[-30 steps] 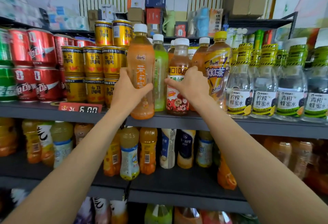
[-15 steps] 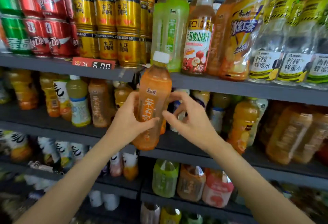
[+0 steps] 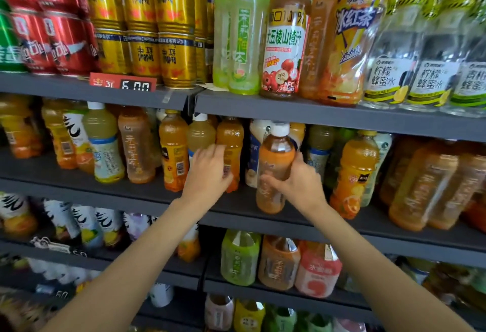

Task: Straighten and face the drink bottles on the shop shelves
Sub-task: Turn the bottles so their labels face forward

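My right hand (image 3: 297, 187) grips an orange tea bottle (image 3: 274, 163) with a white cap, standing at the front of the second shelf (image 3: 394, 237). My left hand (image 3: 207, 174) is wrapped around the lower part of an orange juice bottle (image 3: 231, 138) just to the left, its barcode side facing out. Beside that stand a pale yellow bottle (image 3: 200, 134) and another orange juice bottle (image 3: 173, 147). Behind my right hand a white and blue bottle (image 3: 256, 147) is partly hidden.
The top shelf (image 3: 289, 109) holds gold cans (image 3: 173, 29), red cans (image 3: 52, 42), green and red-labelled bottles, and clear lemon water bottles (image 3: 389, 68). A 5.00 price tag (image 3: 123, 85) hangs at its edge. More drink bottles crowd the lower shelves (image 3: 263, 297).
The orange tea bottle came off the top shelf, passed from my left hand to my right, and now stands on the second shelf. My left hand moved onto the orange juice bottle.
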The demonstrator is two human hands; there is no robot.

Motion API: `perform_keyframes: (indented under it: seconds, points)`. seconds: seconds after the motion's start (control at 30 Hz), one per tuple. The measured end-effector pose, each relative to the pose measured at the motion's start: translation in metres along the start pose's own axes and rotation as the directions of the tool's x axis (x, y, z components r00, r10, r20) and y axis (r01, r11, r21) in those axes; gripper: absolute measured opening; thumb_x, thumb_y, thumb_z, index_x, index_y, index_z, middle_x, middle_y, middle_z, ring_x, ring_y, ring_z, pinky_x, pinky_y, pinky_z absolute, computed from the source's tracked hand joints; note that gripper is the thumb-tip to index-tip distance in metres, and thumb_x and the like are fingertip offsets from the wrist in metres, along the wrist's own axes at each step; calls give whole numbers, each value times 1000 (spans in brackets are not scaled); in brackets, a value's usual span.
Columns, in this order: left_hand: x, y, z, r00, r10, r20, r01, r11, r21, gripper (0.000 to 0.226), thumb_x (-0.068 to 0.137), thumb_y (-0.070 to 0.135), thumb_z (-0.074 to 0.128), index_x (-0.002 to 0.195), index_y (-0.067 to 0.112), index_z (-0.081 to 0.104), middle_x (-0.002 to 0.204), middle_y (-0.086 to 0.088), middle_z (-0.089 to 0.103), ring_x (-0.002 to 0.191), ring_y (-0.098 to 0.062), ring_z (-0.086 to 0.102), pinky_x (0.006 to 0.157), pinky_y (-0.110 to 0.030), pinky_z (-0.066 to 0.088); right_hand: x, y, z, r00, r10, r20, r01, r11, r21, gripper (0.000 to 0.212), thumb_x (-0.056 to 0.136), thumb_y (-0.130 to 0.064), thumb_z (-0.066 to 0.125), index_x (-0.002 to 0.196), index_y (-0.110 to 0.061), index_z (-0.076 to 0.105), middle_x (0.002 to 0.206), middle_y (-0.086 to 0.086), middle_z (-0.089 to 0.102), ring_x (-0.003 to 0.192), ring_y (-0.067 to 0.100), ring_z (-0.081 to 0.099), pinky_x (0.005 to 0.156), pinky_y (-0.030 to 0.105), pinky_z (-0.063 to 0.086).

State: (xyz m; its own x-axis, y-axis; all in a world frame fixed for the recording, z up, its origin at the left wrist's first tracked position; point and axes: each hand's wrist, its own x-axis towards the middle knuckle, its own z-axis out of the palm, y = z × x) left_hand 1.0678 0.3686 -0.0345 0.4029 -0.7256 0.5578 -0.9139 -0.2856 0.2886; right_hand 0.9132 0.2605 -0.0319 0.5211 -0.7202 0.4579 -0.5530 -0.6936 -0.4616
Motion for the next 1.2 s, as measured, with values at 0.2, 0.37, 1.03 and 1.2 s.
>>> perform_keyframes:
  seconds: [0.2, 0.37, 1.03, 1.2]
  points:
    - [48, 17, 15, 980, -62, -190, 108, 964, 244, 70, 89, 33, 55, 143, 2, 22, 146, -20, 30, 136, -33, 25, 111, -38, 18, 28, 9, 1, 982, 141, 123, -147, 988, 43, 73, 75, -54, 69, 121, -4, 41, 101, 9, 68, 76, 25, 69, 77, 42, 56]
    - [70, 20, 25, 961, -211, -176, 259, 911, 321, 75, 83, 49, 60, 134, 0, 33, 133, -18, 45, 127, -32, 35, 111, -42, 13, 23, 9, 13, 990, 130, 62, -137, 982, 129, 65, 78, -49, 68, 119, -8, 38, 105, 8, 64, 68, 24, 68, 69, 43, 58]
    - [0, -21, -22, 981, -191, -30, 181, 961, -209, 73, 68, 40, 80, 128, 13, 50, 135, -5, 43, 125, -23, 39, 97, -30, 35, 15, 5, 26, 989, 141, -43, -131, 973, 189, 71, 80, -47, 66, 129, -2, 38, 122, 14, 57, 109, 31, 58, 84, 43, 52]
    - [12, -13, -22, 981, -194, -28, 190, 976, -109, 79, 66, 45, 80, 131, 13, 47, 133, -6, 44, 119, -28, 47, 96, -41, 42, 16, 5, 27, 991, 135, -24, -129, 978, 161, 74, 81, -47, 65, 130, 1, 36, 120, 16, 57, 102, 34, 61, 80, 45, 53]
